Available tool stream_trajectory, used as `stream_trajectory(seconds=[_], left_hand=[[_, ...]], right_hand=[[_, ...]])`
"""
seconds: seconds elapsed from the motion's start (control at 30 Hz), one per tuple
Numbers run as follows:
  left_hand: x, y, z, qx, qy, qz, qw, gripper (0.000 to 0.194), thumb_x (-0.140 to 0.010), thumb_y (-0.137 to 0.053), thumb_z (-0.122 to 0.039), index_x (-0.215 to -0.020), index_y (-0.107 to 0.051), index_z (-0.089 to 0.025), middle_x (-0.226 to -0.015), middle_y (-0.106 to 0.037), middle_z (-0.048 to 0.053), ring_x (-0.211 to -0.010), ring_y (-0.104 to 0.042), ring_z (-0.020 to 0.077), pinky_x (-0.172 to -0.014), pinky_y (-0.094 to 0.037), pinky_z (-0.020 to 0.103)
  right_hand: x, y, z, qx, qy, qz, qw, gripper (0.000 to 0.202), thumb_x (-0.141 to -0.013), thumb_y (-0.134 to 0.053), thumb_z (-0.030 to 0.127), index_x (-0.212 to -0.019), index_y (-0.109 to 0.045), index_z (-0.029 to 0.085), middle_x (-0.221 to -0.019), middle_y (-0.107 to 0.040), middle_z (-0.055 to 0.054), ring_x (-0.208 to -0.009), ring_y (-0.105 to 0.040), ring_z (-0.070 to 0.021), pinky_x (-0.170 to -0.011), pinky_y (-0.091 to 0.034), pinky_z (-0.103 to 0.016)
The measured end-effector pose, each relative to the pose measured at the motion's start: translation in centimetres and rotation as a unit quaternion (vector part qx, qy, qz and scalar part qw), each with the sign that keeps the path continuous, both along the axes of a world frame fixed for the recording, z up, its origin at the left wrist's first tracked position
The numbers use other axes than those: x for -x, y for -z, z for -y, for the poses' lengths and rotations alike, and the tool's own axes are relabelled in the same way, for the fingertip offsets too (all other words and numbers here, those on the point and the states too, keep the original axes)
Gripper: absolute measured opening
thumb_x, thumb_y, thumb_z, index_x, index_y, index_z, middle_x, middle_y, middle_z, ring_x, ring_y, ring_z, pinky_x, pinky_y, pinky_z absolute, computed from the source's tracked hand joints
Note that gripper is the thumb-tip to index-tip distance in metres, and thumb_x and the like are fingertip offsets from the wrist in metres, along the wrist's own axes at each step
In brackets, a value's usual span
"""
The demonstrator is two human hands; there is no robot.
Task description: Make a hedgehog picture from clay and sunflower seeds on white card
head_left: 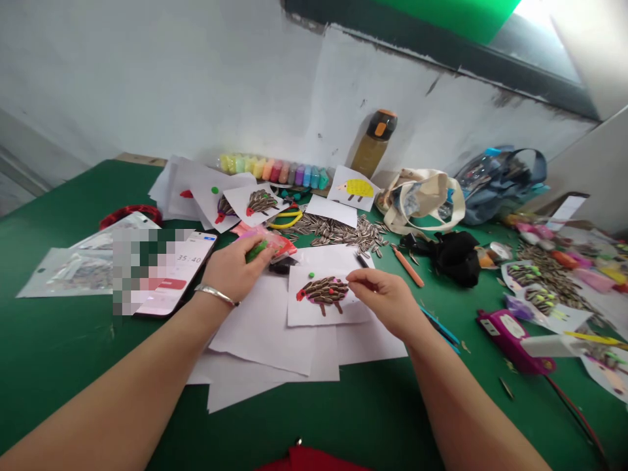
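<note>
My left hand (235, 265) is closed on a bag of green clay (256, 250), behind the stacked white sheets. A white card (304, 315) lies on the sheets, bearing a hedgehog (324, 291) made of sunflower seeds with a red face, brown legs and a red dot on its back. One green dot (311, 275) sits above its head. At the card's right edge is my right hand (380, 294), its thumb and forefinger pinched together; whatever is between them is too small to make out.
Behind the card lie loose seeds (350, 232), yellow-handled scissors (287, 219) and a row of coloured clay (279, 171). A phone (179, 275) is at left. An orange pen (408, 267), a black cloth item (456, 258) and a magenta glue gun (513, 337) are at right.
</note>
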State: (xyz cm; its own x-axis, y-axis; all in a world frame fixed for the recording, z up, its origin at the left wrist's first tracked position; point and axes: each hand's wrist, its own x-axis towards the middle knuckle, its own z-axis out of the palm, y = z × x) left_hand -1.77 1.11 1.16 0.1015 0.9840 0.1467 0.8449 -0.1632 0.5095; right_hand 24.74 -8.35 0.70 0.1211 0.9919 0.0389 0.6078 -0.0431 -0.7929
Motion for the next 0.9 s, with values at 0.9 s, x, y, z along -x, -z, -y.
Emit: stream_trajectory(seconds=[0.9], left_hand=[[-0.1, 0.0, 0.1, 0.002, 0.006, -0.024, 1.0, 0.038, -0.086, -0.048, -0.057, -0.084, -0.067, -0.023, -0.071, -0.066, 0.001, -0.066, -0.059, 0.0189, -0.059, -0.039, 0.028]], right_hand=[[0.7, 2.0, -0.4, -0.097, -0.113, 0.245, 0.958, 0.009, -0.088, -0.055, 0.019, -0.085, -0.064, 0.019, -0.082, -0.065, -0.004, -0.081, -0.058, -0.0199, -0.071, -0.041, -0.029]])
